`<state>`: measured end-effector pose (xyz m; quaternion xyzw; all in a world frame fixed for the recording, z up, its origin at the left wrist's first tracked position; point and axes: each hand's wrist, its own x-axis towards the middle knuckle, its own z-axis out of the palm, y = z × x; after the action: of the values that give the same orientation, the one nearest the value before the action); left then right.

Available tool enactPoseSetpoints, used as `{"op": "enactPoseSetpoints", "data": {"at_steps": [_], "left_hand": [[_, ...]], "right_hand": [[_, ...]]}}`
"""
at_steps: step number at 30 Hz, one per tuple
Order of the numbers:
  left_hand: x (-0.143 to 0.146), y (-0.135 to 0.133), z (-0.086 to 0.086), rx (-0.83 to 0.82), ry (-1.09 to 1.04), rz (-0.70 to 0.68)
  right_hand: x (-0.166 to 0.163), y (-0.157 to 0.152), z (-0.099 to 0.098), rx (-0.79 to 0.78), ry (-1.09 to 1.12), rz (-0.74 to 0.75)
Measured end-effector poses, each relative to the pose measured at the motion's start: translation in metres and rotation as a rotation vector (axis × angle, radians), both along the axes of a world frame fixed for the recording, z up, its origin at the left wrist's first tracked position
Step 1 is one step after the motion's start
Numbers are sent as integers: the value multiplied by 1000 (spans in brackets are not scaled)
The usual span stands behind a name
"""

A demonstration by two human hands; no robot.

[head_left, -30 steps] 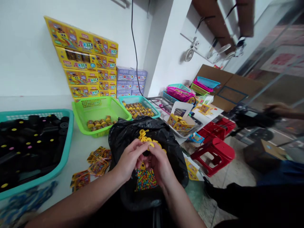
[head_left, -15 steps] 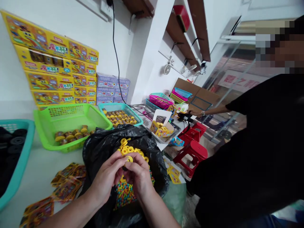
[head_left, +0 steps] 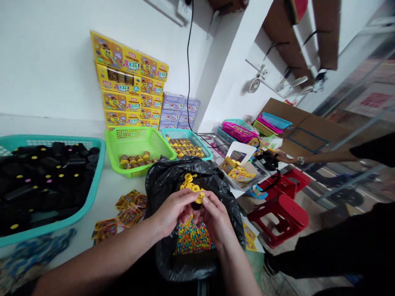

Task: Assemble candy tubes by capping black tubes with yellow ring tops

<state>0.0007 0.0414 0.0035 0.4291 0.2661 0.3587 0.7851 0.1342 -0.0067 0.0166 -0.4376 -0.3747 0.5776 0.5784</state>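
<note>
Between the fingertips of both hands is a small dark cup with a yellow ring-shaped lid point(head_left: 200, 198). My left hand point(head_left: 173, 209) pinches it from the left, and my right hand point(head_left: 215, 210) grips it from the right with the thumb by the lid. Both hands are above a container lined with a black plastic bag point(head_left: 159, 179). Inside it, loose yellow ring-shaped lids point(head_left: 187, 181) lie at the far side, with many small coloured balls point(head_left: 193, 240) nearer me. My fingers hide part of the cup's body.
A teal basket point(head_left: 96, 181) of black cylindrical pieces stands left. Behind are a green basket point(head_left: 140, 142) and a blue basket point(head_left: 203, 150) with small capped cups. Printed cards point(head_left: 131, 213) lie on the table. Stacked yellow boxes point(head_left: 121, 100) line the wall; a person's arm point(head_left: 327, 157) reaches in right.
My view has swung left, bringing the teal basket of black pieces into fuller sight. Both hands still hold the cup, now tilted with more of its dark side showing.
</note>
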Motion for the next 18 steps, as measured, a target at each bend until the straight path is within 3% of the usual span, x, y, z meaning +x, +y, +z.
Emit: {"op": "enactPoseSetpoints", "data": {"at_steps": [9,12,15,18], "left_hand": [[-7,-1,12,225,215,-44],[-9,-5,18,468,324,-44],[-18,-9,25,834,499,159],[-40,-6,29,958,647,355]], "right_hand": [[0,0,-5,-70,18,-115],[-1,-3,-5,-70,-14,-178],[-9,-4,-1,-83,-46,-147],[-19,-6,3,-58,-60,-49]]}}
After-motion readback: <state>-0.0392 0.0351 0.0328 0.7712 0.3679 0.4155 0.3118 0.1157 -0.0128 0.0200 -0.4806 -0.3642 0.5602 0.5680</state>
